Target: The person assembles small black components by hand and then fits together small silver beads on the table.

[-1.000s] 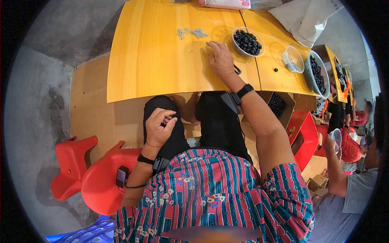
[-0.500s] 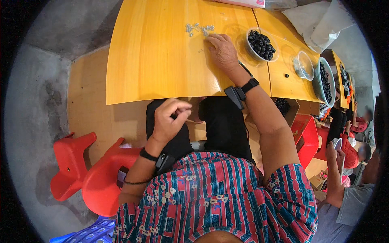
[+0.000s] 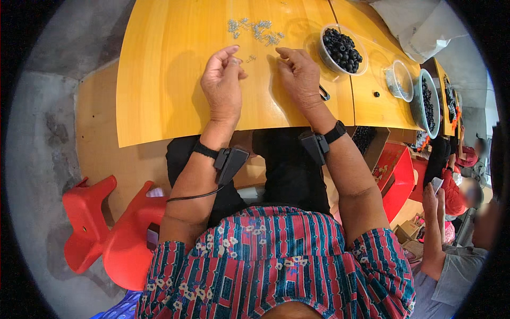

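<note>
My left hand (image 3: pixel 223 82) is raised over the front of the yellow table, fingers loosely bent and thumb apart from the forefinger. My right hand (image 3: pixel 300 77) faces it from the other side, forefinger pointing left, thumb a little below. In neither hand can I see anything held. Just beyond the fingertips lies a scatter of small silver metal pieces (image 3: pixel 257 30), too small to name, with a few stray silver bits (image 3: pixel 251 58) between the hands. To the right of my right hand stands a clear plastic bowl full of black ring-shaped parts (image 3: pixel 342 50).
Farther right are a clear tub (image 3: pixel 398 81), a single black part (image 3: pixel 376 94) and a pale blue basin (image 3: pixel 434 106) of black parts. A white bag (image 3: pixel 419 32) lies behind them. Red chairs (image 3: pixel 87 223) stand at left. Other people sit at right, one holding something white (image 3: pixel 437 184).
My left hand has risen from above my lap to over the table. My right hand has drawn back slightly from the silver pieces, which now lie more spread out.
</note>
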Tool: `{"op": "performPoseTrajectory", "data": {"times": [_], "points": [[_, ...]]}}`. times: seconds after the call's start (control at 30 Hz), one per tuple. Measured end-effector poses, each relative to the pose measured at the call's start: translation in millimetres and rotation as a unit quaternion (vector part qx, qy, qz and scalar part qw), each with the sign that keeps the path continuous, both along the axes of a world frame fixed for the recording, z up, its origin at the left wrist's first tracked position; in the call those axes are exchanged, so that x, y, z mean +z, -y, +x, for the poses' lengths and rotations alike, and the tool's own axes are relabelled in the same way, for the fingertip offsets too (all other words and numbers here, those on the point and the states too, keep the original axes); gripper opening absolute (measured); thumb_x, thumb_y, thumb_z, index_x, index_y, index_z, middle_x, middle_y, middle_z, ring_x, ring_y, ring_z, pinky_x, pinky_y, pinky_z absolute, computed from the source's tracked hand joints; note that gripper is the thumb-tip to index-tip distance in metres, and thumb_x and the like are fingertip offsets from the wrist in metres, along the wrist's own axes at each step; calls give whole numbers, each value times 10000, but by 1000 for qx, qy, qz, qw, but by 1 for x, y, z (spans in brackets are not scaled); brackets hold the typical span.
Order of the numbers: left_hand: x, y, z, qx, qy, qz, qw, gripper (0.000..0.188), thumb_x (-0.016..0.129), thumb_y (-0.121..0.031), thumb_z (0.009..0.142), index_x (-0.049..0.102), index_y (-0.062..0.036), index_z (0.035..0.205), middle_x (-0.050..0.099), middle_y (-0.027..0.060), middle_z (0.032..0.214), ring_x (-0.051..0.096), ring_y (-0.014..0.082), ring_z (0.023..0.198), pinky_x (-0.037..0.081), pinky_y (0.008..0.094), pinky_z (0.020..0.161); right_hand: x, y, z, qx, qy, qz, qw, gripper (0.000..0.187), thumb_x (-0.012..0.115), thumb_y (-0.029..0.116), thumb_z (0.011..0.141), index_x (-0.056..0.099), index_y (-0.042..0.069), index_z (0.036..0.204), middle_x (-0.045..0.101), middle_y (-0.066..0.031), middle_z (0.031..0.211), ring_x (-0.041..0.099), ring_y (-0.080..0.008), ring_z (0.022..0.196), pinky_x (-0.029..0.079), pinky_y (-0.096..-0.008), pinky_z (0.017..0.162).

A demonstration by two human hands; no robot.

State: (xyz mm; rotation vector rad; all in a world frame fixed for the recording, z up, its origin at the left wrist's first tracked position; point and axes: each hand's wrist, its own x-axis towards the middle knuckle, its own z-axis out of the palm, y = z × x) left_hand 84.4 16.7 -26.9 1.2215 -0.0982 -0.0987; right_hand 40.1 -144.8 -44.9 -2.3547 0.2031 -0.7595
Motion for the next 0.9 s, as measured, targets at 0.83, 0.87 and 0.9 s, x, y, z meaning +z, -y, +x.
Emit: {"op": "performPoseTrajectory", "data": {"times": [0.83,0.87,0.9], "points": [[5,1,-10,-24,75,39,996,238,521,5,892,589,9,1119,611,78,1085,579,139,972,478,272,889,17,2,-9,-25,23,161,986,200,647,-11,779,693,33,969,573,-11,762,525,-66,626,437,-201,598],[5,1,-10,-26,69,44,996,242,513,1,895,588,6,1125,611,81,1095,582,146,987,480,278,893,16,4,-10,-19,17,147,989,219,646,-13,776,693,39,984,578,-18,764,531,-74,631,442,-206,603],[6,2,-10,-28,64,49,996,247,505,-4,897,586,3,1131,610,83,1104,585,153,1001,481,285,897,15,6,-10,-14,11,134,991,238,644,-14,774,692,45,999,583,-25,767,536,-83,636,447,-212,608]]}}
